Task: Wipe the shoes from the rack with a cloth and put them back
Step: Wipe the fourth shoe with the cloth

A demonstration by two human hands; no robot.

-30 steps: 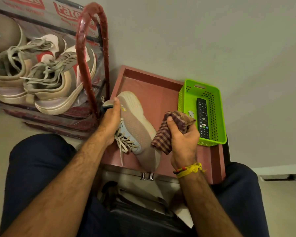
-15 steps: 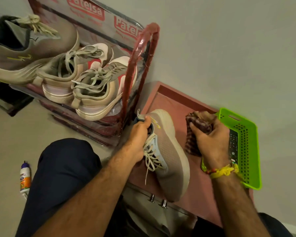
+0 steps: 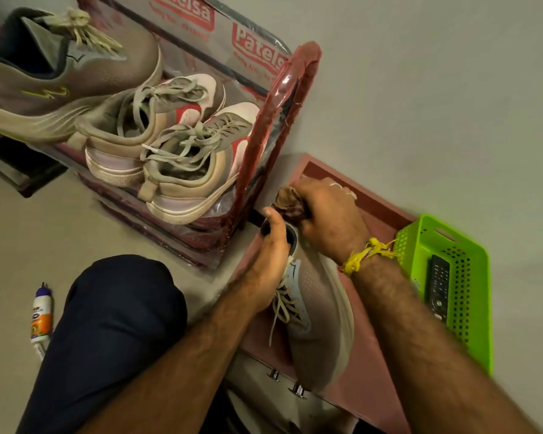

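A grey-beige sneaker [image 3: 322,321] with pale laces lies on a pink-red tabletop [image 3: 370,393]. My left hand [image 3: 268,261] grips it at the heel opening, thumb over the collar. My right hand [image 3: 328,219] holds a bunched checked cloth [image 3: 290,202] and presses it against the shoe's heel end. The red shoe rack [image 3: 282,126] wrapped in plastic stands to the left, with a grey sneaker [image 3: 66,86] and a pair of beige-and-red sneakers [image 3: 182,161] on its top shelf.
A green plastic basket [image 3: 461,277] holding a black remote [image 3: 438,286] sits on the table's right side. A small white bottle [image 3: 41,314] lies on the floor at the left. My dark-trousered knee [image 3: 116,324] is below the rack. A plain wall lies behind.
My right hand has carried the cloth from beside the basket leftward onto the shoe's heel. My left hand keeps its grip on the shoe; the view has shifted a little.
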